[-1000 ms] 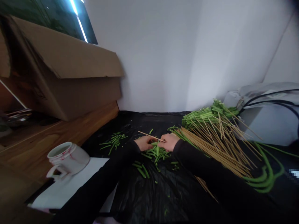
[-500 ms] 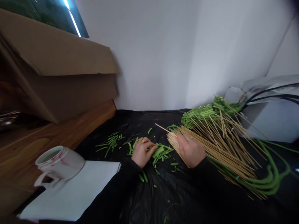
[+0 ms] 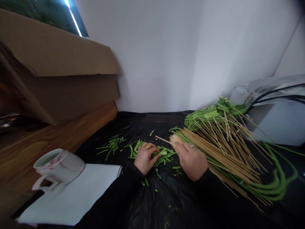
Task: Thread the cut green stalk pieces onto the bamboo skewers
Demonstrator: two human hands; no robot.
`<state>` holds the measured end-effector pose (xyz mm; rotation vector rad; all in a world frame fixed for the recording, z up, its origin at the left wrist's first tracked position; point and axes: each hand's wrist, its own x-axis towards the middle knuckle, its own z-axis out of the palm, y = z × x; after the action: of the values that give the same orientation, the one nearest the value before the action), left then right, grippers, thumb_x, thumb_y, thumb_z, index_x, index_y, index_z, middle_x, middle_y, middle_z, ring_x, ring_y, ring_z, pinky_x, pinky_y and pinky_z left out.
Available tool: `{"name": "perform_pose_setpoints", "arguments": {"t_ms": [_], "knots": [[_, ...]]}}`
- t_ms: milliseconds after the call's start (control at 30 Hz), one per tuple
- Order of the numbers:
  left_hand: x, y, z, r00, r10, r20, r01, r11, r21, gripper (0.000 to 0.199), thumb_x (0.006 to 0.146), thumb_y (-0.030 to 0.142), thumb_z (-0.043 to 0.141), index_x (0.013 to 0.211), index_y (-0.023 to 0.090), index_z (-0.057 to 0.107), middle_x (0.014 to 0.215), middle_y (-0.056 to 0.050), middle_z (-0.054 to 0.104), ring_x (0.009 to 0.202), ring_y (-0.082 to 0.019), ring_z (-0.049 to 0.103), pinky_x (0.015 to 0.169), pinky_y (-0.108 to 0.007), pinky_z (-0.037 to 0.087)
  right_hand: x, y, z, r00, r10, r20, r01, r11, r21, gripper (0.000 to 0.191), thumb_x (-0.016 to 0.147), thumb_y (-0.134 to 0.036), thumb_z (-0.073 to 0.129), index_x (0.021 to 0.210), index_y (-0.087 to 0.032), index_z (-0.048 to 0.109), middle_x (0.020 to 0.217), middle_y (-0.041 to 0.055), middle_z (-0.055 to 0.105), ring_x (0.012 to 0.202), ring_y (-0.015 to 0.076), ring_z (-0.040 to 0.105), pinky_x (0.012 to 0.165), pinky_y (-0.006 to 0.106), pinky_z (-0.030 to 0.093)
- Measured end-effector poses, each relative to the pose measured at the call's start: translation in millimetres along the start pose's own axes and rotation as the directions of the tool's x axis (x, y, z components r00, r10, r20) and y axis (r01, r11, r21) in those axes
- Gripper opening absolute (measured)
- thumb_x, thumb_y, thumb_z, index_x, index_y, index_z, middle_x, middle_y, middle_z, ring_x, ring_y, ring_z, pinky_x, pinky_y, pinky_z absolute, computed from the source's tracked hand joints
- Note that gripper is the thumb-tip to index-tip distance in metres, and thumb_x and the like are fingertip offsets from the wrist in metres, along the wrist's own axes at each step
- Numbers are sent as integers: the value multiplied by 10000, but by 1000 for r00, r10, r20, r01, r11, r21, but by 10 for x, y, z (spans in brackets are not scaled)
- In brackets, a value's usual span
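Note:
My left hand (image 3: 145,158) is closed over a heap of short cut green stems (image 3: 166,153), which look like garlic scapes, with a few pieces between thumb and fingers. To its right, my right hand (image 3: 192,160) has its fingers closed on a thin bamboo skewer (image 3: 163,139) whose end points left toward the heap. Right beside that hand lies a large bundle of bamboo skewers (image 3: 224,156), with long uncut green stems (image 3: 274,187) running beneath and around it. The fingertips of my right hand are partly hidden.
Skewers threaded with green stems (image 3: 207,116) are piled at the back right. More cut pieces (image 3: 111,144) lie on the black plastic sheet (image 3: 152,119). At left are a white mug (image 3: 64,167), a white folded sheet (image 3: 71,203) and a cardboard box (image 3: 78,95).
My right hand has drawn slightly down and left off the skewer bundle, and one skewer's tip has shifted left. My left hand stays at the cut stems, its fingers slightly rearranged.

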<state>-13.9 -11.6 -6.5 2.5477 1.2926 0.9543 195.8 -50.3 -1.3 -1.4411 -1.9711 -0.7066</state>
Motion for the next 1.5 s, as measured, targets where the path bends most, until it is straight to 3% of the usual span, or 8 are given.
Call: {"name": "perform_pose_setpoints", "arguments": {"t_ms": [200, 267, 400, 500, 900, 1033, 1167, 1500], "knots": [[52, -29, -79, 963, -250, -98, 191, 896, -401, 135, 770, 300, 653, 824, 183, 692, 839, -55, 683, 835, -194, 579, 817, -337, 412, -3, -47, -54, 996, -34, -84, 39, 998, 57, 368, 867, -108, 428, 1185, -177, 597, 730, 34, 607, 629, 158, 522, 582, 297, 320], [67, -76, -103, 901, -433, -28, 304, 677, -671, 178, 732, 309, 695, 842, 169, 697, 824, -53, 683, 773, -168, 600, 754, -302, 450, -9, -75, -73, 991, -65, -113, 75, 993, 86, 344, 868, -104, 430, 1149, -154, 621, 746, 46, 614, 660, 159, 532, 598, 293, 327], [79, -182, -154, 761, -586, 279, 339, -8, -941, 283, 675, 263, 757, 929, 157, 690, 854, -50, 688, 734, -121, 630, 668, -221, 495, -29, -119, -88, 984, -102, -147, 117, 988, 103, 336, 846, -91, 456, 1120, -145, 641, 699, 34, 596, 602, 140, 504, 567, 289, 310], [81, -212, -177, 744, -547, 385, 311, -227, -923, 234, 703, 188, 735, 927, 142, 683, 842, -49, 683, 704, -100, 638, 628, -188, 512, -40, -134, -86, 984, -120, -132, 136, 984, 117, 364, 833, -68, 445, 1134, -143, 636, 675, 27, 580, 587, 138, 492, 560, 285, 308], [90, -158, -179, 751, -495, 437, 352, -260, -899, 141, 779, 134, 654, 919, 114, 669, 871, -67, 673, 684, -89, 633, 596, -173, 525, -39, -161, -85, 986, -141, -93, 152, 981, 119, 330, 847, -71, 431, 1092, -124, 646, 729, 57, 609, 647, 158, 499, 595, 306, 337], [90, -151, -183, 756, -483, 441, 355, -264, -897, 136, 771, 130, 661, 905, 112, 667, 890, -72, 672, 678, -88, 625, 588, -177, 517, -11, -198, -166, 970, -126, -210, 144, 987, 73, 243, 843, -86, 482, 956, -204, 662, 960, 64, 653, 911, 212, 524, 808, 388, 353], [90, -153, -173, 752, -484, 448, 360, -267, -894, 142, 771, 122, 657, 913, 120, 667, 880, -73, 669, 679, -92, 623, 592, -183, 510, -1, -230, -270, 939, -133, -316, 139, 990, -5, 204, 815, -115, 571, 963, -233, 648, 779, 22, 636, 788, 182, 508, 778, 382, 363], [56, -99, -229, 820, -264, 507, 405, -359, -841, 166, 838, 139, 569, 980, 131, 655, 1101, -122, 622, 784, -95, 600, 667, -187, 490, -52, -351, -161, 957, -247, -150, 289, 810, 510, 284, 827, -53, 398, 1006, -100, 612, 907, 117, 647, 867, 209, 566, 733, 344, 471]]}}
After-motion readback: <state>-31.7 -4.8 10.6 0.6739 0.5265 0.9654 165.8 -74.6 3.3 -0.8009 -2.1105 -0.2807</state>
